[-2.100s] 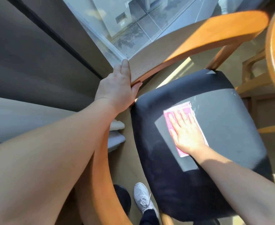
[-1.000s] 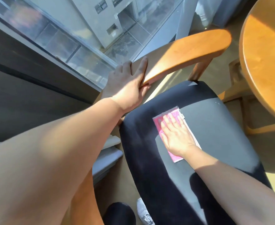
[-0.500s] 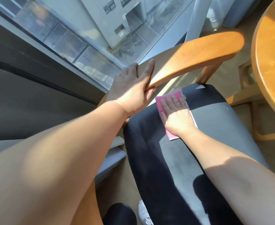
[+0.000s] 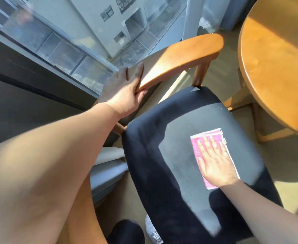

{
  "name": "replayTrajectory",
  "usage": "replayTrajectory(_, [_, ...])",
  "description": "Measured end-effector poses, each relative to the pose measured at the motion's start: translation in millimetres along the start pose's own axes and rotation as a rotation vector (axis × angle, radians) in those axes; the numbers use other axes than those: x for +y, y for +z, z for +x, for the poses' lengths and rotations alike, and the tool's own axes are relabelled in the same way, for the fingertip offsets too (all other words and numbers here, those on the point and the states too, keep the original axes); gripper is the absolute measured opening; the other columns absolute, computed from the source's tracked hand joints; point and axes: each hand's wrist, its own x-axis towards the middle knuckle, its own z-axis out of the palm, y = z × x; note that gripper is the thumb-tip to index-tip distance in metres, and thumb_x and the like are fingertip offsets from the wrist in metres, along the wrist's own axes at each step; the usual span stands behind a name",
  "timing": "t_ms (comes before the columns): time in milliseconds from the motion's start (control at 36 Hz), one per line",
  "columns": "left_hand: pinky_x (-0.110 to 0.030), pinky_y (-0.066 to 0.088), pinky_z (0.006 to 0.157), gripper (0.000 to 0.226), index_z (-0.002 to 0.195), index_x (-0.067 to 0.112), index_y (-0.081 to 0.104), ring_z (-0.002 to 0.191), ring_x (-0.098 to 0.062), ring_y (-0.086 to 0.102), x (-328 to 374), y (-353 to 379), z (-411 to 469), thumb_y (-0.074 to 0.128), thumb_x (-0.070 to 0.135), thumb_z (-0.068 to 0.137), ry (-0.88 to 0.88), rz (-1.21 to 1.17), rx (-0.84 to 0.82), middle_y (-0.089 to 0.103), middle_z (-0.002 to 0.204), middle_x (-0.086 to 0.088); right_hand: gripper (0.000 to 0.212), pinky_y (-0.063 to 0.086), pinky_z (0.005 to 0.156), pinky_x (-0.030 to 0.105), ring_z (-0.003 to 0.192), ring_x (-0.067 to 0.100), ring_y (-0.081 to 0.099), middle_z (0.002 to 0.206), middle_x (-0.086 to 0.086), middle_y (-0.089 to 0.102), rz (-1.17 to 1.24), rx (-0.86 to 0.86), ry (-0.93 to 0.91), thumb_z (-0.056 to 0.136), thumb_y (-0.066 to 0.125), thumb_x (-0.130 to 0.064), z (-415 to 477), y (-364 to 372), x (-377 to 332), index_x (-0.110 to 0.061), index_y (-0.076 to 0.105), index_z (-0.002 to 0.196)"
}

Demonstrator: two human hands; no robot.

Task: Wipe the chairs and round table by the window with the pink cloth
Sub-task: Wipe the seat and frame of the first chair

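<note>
Pink cloth (image 4: 215, 133): it lies flat on the chair seat (image 4: 162, 155), in the sunlit patch, nearer to the right edge of the seat than to the left one. A thin white border shows along its far side.
Right hand (image 4: 215, 164): it is released and flat, with straight fingers a little spread, and it presses the palm down on the cloth. It covers most of the cloth; only the far strip and the near corner stay visible.
Left hand (image 4: 125, 95): it grasps the wooden armrest (image 4: 179, 55) at its near end. The fingers lie over the top and the thumb is hooked under the inner edge.
Chair seat: dark padded fabric, partly in shadow. The arms throw shadows on its near part.
Wooden armrest: orange-brown, curved, along the left edge of the seat, on a wooden post at the far left corner.
Round table (image 4: 276, 59): same orange-brown wood, just beside the right edge of the seat, apart from it.
Window (image 4: 65, 41): large glass behind the armrest, with buildings outside.
Floor: a white shoe (image 4: 153, 231) shows below the near edge of the seat.
</note>
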Motion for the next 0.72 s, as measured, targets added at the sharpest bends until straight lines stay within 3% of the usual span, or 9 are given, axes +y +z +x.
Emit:
replayTrajectory(111, [-0.043, 0.038, 0.099, 0.075, 0.152, 0.030, 0.005, 0.122, -0.039, 0.040, 1.1, -1.9, -0.2, 0.043, 0.054, 0.091, 0.002, -0.004, 0.000, 0.034, 0.140, -0.021, 0.059, 0.009, 0.119, 0.048, 0.137, 0.035, 0.042, 0.145, 0.015, 0.048, -0.014, -0.014, -0.003, 0.091, 0.031, -0.034, 0.5, -2.1, -0.2, -0.005, 0.049, 0.140])
replayTrajectory(361, [-0.043, 0.037, 0.100, 0.076, 0.151, 0.029, 0.006, 0.117, -0.042, 0.042, 10.4, -9.0, 23.1, 0.032, 0.058, 0.086, 0.088, -0.032, -0.052, 0.034, 0.137, -0.026, 0.058, 0.017, 0.117, 0.048, 0.137, 0.031, 0.041, 0.146, 0.010, 0.049, 0.005, 0.002, -0.013, 0.092, 0.032, -0.035, 0.8, 1.9, 2.1, -0.007, 0.053, 0.137])
replayTrajectory(472, [-0.043, 0.038, 0.099, 0.070, 0.152, 0.029, 0.007, 0.119, -0.044, 0.044, 53.9, -19.5, 60.4, 0.044, 0.046, 0.094, 0.155, -0.158, -0.078, 0.028, 0.143, -0.023, 0.058, 0.019, 0.116, 0.050, 0.138, 0.031, 0.041, 0.147, 0.011, 0.047, 0.004, -0.020, -0.022, 0.093, 0.030, -0.036, 0.7, 1.7, 3.4, -0.008, 0.053, 0.138])
replayTrajectory(611, [-0.044, 0.041, 0.090, 0.071, 0.152, 0.027, 0.011, 0.110, -0.046, 0.047, 65.3, -18.9, 66.5, 0.049, 0.041, 0.093, 0.163, -0.101, 0.000, 0.031, 0.140, -0.021, 0.060, 0.017, 0.116, 0.049, 0.136, 0.032, 0.044, 0.144, 0.011, 0.050, 0.030, 0.011, -0.025, 0.100, 0.015, -0.036, 12.1, -6.3, 0.8, -0.007, 0.054, 0.137])
replayTrajectory(667, [-0.045, 0.041, 0.090, 0.071, 0.151, 0.027, 0.011, 0.106, -0.046, 0.050, 64.6, -18.6, 66.7, 0.049, 0.041, 0.093, 0.163, -0.106, -0.005, 0.032, 0.140, -0.022, 0.057, 0.013, 0.117, 0.048, 0.138, 0.031, 0.041, 0.145, 0.011, 0.049, 0.022, 0.010, -0.005, 0.096, 0.025, -0.035, 32.9, -13.6, -3.1, -0.008, 0.052, 0.139])
replayTrajectory(722, [-0.047, 0.041, 0.091, 0.071, 0.151, 0.027, 0.012, 0.102, -0.047, 0.052, 64.7, -18.7, 67.8, 0.049, 0.042, 0.092, 0.175, -0.094, -0.001, 0.034, 0.138, -0.024, 0.059, -0.003, 0.118, 0.044, 0.146, 0.029, 0.027, 0.154, 0.010, 0.037, 0.037, -0.010, 0.027, 0.097, 0.024, -0.037, 61.3, -27.5, -12.8, -0.010, 0.039, 0.148])
